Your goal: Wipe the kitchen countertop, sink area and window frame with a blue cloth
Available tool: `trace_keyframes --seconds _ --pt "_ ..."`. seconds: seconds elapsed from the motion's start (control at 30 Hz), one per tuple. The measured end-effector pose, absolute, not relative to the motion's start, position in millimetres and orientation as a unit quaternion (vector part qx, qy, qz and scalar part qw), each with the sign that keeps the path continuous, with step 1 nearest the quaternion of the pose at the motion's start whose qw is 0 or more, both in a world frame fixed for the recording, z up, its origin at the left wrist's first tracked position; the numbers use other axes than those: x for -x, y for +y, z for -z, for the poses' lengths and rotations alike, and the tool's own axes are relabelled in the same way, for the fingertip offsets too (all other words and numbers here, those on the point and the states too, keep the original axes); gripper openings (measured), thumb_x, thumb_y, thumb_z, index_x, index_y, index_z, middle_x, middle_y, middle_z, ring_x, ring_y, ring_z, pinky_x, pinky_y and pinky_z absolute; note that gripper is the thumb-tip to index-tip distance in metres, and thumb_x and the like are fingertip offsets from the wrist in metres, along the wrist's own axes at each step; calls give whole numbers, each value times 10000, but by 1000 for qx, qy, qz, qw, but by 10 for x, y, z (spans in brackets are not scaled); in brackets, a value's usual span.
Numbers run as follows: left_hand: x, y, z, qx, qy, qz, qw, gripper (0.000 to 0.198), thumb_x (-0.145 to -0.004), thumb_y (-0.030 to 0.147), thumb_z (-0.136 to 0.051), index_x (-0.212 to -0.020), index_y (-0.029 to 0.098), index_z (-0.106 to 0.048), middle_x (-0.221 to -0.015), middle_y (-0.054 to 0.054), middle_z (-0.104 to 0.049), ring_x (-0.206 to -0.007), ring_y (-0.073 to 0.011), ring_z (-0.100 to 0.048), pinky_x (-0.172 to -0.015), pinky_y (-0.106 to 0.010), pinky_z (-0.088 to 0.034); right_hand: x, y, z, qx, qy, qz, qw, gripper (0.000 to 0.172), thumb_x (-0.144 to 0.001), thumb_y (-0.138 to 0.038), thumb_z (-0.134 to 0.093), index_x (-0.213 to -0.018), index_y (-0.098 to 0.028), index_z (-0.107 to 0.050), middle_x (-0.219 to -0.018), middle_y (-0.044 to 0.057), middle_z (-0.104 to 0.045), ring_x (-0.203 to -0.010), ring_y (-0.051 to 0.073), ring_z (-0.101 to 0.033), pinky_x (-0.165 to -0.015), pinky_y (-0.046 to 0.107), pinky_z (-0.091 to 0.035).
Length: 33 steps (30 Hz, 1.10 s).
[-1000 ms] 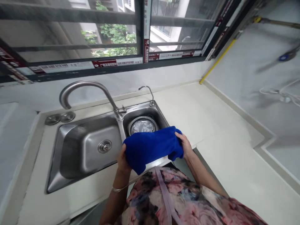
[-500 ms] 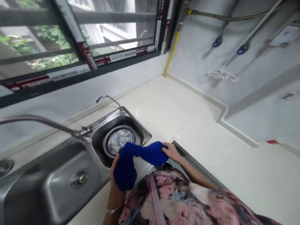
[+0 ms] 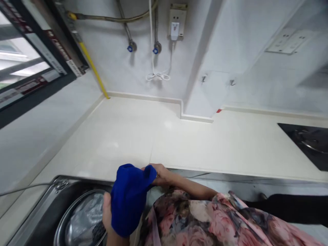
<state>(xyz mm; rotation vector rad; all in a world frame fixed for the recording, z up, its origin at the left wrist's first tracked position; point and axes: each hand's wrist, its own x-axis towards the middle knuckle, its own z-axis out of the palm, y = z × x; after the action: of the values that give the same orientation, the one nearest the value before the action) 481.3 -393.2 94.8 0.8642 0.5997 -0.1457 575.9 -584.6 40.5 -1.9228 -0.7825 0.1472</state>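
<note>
A blue cloth (image 3: 129, 200) hangs bunched between my two hands at the counter's front edge. My left hand (image 3: 109, 213) is under and behind it, with the thumb showing at the cloth's left side and the other fingers covered. On the right side, my right hand (image 3: 160, 173) has its fingers closed on the cloth's upper corner. Left of the cloth, a round metal basin (image 3: 60, 223) holding a clear plastic bag (image 3: 85, 218) sits in the steel sink (image 3: 33, 227).
The pale countertop (image 3: 133, 130) runs along the wall to a black cooktop (image 3: 307, 140) at the right. A thin faucet (image 3: 28, 187) stands at the sink's back edge. A yellow pipe (image 3: 93, 68) meets the back left corner.
The view has swung right, bringing the cooktop and wall sockets into sight. My hands have come closer together, and the cloth, stretched between them before, is now bunched over my left hand.
</note>
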Motion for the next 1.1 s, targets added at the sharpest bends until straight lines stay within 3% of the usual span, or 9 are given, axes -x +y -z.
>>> trace_keyframes --seconds 0.13,0.27,0.33,0.43,0.57,0.67,0.8,1.0,1.1 --pt "-5086 -3906 -788 -491 240 67 835 847 -785 894 -577 -1326 261 -731 -1338 -120 -751 -1464 -431 -526 -1225 -627 -458 -5891 -6275 -599 865 -204 30 457 225 -929 -262 -592 -1052 -214 -774 -1002 79 -734 -948 207 -686 -835 298 -554" --pt "-5264 -3858 -539 -644 219 67 730 653 -794 726 -726 -1209 225 -780 -1252 -123 -781 -1485 -388 -513 -1313 -561 -335 -5937 -6571 -659 919 -69 17 387 477 -956 -274 -551 -1417 -212 -657 -861 47 -747 -804 228 -692 -838 339 -548" --pt "-5280 -3852 -472 -705 197 74 677 595 -752 659 -801 -1140 208 -801 -1224 -130 -791 -1447 -400 -552 -1314 -569 -323 -5931 -6669 -658 894 -66 20 443 555 -987 -301 -504 -1530 -197 -554 -852 28 -751 -773 223 -701 -843 347 -563" --pt "-5212 -3900 -438 -739 152 66 652 560 -683 623 -869 -1050 202 -826 -1165 -128 -810 -1354 -424 -627 -1276 -565 -393 -5891 -6728 -682 824 -109 58 553 602 -1018 -412 -512 -1587 -219 -483 -1128 66 -772 -963 226 -738 -950 369 -578" --pt "-5075 -4021 -405 -613 198 20 764 561 -633 615 -891 -1014 209 -825 -1118 -107 -823 -1303 -402 -667 -1214 -547 -476 -5823 -6654 -799 746 -109 74 653 676 -995 -597 -597 -1574 -256 -517 -1507 100 -617 -1340 264 -620 -1177 405 -482" --pt "-5024 -4103 -382 -453 272 87 845 619 -627 696 -843 -1003 204 -825 -1093 -116 -827 -1276 -391 -687 -1168 -558 -514 -5793 -6547 -872 702 -103 41 703 751 -969 -677 -628 -1584 -264 -504 -1549 93 -581 -1430 279 -540 -1242 427 -420" --pt "-4983 -4192 -379 -430 293 207 829 579 -608 644 -895 -923 163 -824 -983 -144 -828 -1220 -399 -712 -1152 -529 -518 -5788 -6411 -834 676 -128 -25 725 798 -944 -751 -626 -1557 -250 -525 -1464 102 -637 -1334 279 -601 -1184 427 -474" --pt "-4917 -4032 -455 -507 311 40 803 592 -492 567 -991 -911 195 -800 -1042 -87 -816 -1162 -339 -722 -1099 -474 -560 -5844 -6325 -674 636 -132 -139 748 626 -944 -577 -680 -1470 -248 -597 -1173 63 -736 -986 205 -677 -904 338 -563" --pt "-4893 -3852 -479 -510 302 -22 805 595 -539 630 -962 -903 191 -794 -1019 -95 -809 -1117 -329 -733 -1015 -458 -608 -5892 -6336 -643 631 -73 -165 755 503 -927 -410 -616 -1396 -236 -660 -832 -1 -697 -663 146 -563 -640 261 -488"
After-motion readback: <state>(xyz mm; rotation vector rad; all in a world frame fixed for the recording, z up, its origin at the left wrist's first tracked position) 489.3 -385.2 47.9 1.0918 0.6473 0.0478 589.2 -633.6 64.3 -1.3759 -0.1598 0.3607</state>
